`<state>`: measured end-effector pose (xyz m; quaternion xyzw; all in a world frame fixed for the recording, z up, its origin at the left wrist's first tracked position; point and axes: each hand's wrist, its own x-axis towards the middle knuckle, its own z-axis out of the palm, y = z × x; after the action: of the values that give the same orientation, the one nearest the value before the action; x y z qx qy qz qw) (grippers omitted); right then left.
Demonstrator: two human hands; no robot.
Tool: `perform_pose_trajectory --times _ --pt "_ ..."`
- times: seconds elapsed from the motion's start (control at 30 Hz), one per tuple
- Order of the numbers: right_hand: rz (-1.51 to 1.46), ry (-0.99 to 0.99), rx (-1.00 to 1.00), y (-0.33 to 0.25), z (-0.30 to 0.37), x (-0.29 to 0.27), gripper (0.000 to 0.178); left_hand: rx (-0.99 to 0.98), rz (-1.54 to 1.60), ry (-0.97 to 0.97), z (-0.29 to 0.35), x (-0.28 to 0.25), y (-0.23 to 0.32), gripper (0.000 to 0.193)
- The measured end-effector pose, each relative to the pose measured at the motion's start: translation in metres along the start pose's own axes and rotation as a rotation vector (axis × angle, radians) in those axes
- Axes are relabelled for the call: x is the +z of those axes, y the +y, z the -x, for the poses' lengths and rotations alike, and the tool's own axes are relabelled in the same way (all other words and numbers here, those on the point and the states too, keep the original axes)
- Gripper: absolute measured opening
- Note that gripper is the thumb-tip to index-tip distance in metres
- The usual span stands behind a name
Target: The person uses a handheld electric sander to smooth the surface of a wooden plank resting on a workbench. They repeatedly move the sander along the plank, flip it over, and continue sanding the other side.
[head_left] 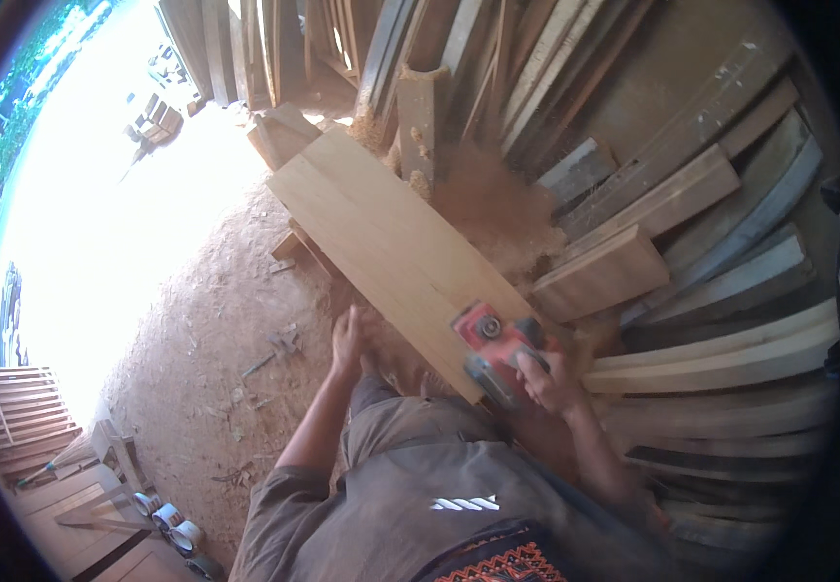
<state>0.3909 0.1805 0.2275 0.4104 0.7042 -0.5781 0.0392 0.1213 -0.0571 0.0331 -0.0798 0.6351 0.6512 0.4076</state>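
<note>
A long, pale wooden board (381, 242) lies slantwise in front of me, its near end close to my waist. My right hand (551, 381) is closed around the handle of a red handheld power tool (486, 328) with a grey base, which rests at the near end of the board. Whether it is a planer or a belt sander I cannot tell. Beside the board's left edge, apart from it, my left hand (347, 338) hangs with its fingers curled and nothing visible in them.
Wooden supports (284, 136) stand under the board's far end. Next to it, a post (417, 116) carries shavings, with brown dust (497, 199) to its right. Stacked timber (721, 344) lines the right side. A clamp-like tool (284, 341) lies on the ground at left.
</note>
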Motion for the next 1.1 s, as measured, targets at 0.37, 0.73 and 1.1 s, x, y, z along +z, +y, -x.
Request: perform_pose_trajectory --times 0.37,0.73,1.1 --pt "-0.365 0.320 0.103 0.102 0.135 -0.050 0.042 -0.242 -0.092 -0.371 0.088 0.097 -0.092 0.061" --pt "-0.217 0.150 -0.080 0.106 0.119 -0.052 0.044 0.452 -0.420 0.110 0.151 0.097 -0.058 0.063" --pt "-0.244 0.086 -0.085 0.091 0.108 -0.059 0.046 -0.103 -0.044 -0.072 0.117 0.111 -0.098 0.071"
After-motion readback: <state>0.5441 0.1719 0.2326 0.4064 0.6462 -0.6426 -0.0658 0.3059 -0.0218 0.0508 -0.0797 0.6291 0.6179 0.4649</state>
